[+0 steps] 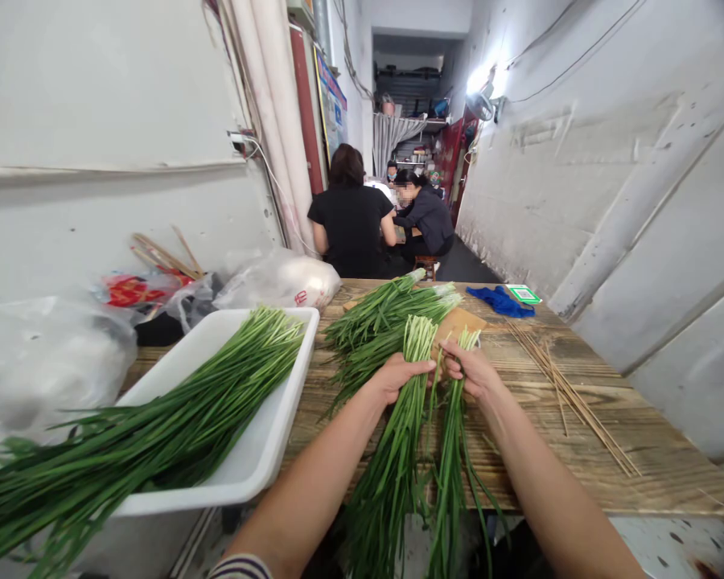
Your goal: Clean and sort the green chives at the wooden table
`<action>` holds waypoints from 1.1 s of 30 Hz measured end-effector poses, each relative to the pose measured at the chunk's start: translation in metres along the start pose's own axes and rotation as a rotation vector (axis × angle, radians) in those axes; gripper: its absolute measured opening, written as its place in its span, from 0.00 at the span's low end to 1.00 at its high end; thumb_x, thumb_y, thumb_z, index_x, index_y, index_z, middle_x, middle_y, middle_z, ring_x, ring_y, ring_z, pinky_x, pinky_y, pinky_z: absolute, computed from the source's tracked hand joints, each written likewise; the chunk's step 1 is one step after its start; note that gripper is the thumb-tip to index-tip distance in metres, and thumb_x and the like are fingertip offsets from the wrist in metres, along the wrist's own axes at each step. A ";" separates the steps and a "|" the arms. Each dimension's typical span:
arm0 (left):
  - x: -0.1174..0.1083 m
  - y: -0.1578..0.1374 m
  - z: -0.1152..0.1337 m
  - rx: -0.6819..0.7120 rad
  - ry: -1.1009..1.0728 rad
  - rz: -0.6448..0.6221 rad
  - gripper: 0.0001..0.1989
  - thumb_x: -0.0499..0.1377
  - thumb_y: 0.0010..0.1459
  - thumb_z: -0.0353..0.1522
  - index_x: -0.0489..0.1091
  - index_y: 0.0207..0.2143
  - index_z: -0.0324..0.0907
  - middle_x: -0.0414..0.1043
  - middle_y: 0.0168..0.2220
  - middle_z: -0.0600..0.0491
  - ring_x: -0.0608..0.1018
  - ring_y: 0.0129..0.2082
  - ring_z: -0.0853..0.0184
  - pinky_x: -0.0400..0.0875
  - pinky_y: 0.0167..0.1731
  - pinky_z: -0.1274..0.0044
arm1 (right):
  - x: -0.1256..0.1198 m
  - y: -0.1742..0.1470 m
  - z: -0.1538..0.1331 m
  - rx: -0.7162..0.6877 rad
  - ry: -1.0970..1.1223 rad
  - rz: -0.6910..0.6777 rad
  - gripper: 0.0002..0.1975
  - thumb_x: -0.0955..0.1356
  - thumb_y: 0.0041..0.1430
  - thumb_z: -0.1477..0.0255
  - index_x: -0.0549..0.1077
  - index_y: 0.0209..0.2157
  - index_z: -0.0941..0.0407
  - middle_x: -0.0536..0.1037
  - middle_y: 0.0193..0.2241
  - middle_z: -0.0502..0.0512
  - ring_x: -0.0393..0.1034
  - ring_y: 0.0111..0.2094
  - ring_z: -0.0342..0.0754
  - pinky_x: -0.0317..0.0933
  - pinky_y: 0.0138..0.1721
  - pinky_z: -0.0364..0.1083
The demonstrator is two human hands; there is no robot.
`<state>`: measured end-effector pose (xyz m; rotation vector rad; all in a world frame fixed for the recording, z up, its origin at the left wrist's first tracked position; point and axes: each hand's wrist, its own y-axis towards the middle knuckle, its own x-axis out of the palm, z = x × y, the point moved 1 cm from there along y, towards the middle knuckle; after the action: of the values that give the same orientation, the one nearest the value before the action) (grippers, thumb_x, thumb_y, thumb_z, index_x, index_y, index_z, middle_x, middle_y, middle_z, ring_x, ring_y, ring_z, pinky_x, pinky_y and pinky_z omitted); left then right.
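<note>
A thick bunch of garlic chives (401,438) is gripped near its pale stem ends by my left hand (405,375), its leaves hanging over the table's front edge. My right hand (469,368) is closed around a thinner bunch of chives (451,450), close beside the first. A few stems stand between the two hands. Just beyond them, more chives (374,318) lie in a pile on the wooden table, partly over a tan board (463,322). To the left, a white plastic tub (271,450) holds a large heap of chives (174,434) that spills over its rim.
Several thin sticks (570,394) lie on the table (633,426) at right. A blue cloth (498,301) and a green-edged QR card (524,294) are at the far edge. Plastic bags (283,281) sit behind the tub. People (355,217) sit beyond the table.
</note>
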<state>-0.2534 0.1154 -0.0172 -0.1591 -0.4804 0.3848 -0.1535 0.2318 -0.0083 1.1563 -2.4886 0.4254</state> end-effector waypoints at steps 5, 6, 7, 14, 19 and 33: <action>0.001 -0.003 0.003 -0.002 0.012 0.080 0.19 0.73 0.32 0.34 0.73 0.27 0.32 0.74 0.22 0.50 0.74 0.20 0.70 0.69 0.27 0.77 | 0.000 0.000 0.007 0.013 -0.025 0.024 0.20 0.77 0.38 0.68 0.62 0.21 0.57 0.60 0.09 0.40 0.50 0.10 0.33 0.43 0.09 0.34; 0.001 -0.003 0.003 0.002 0.017 0.089 0.19 0.73 0.32 0.34 0.74 0.26 0.33 0.74 0.22 0.50 0.74 0.21 0.70 0.69 0.27 0.77 | 0.000 0.001 0.008 0.015 -0.021 0.023 0.20 0.77 0.38 0.68 0.62 0.21 0.57 0.60 0.10 0.40 0.50 0.10 0.33 0.43 0.09 0.35; 0.001 -0.002 0.002 0.006 0.022 0.094 0.19 0.73 0.31 0.34 0.74 0.26 0.33 0.74 0.22 0.50 0.74 0.21 0.70 0.69 0.28 0.77 | 0.000 0.002 0.009 0.020 -0.021 0.019 0.20 0.77 0.38 0.69 0.62 0.21 0.57 0.61 0.10 0.40 0.50 0.10 0.33 0.43 0.09 0.35; -0.001 0.000 0.001 0.030 0.083 0.145 0.13 0.71 0.33 0.31 0.73 0.23 0.33 0.72 0.20 0.53 0.71 0.19 0.72 0.65 0.23 0.79 | 0.001 0.007 0.018 0.085 0.017 0.037 0.20 0.77 0.35 0.71 0.62 0.20 0.57 0.62 0.11 0.42 0.51 0.11 0.33 0.42 0.09 0.34; -0.004 0.001 0.000 0.040 0.137 0.139 0.13 0.71 0.32 0.30 0.73 0.23 0.34 0.70 0.19 0.53 0.69 0.18 0.73 0.63 0.22 0.79 | -0.002 0.008 0.019 0.076 0.085 0.009 0.21 0.78 0.36 0.71 0.60 0.20 0.57 0.59 0.10 0.40 0.49 0.11 0.32 0.45 0.10 0.34; -0.005 -0.002 0.003 0.059 0.155 0.050 0.18 0.71 0.28 0.32 0.73 0.25 0.34 0.73 0.22 0.52 0.72 0.23 0.71 0.65 0.28 0.78 | -0.039 0.025 -0.009 0.053 0.237 0.178 0.18 0.73 0.49 0.78 0.58 0.23 0.56 0.58 0.13 0.39 0.47 0.10 0.31 0.44 0.07 0.31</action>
<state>-0.2585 0.1116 -0.0161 -0.1433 -0.3121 0.4318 -0.1480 0.2769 -0.0209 0.8499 -2.3907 0.6407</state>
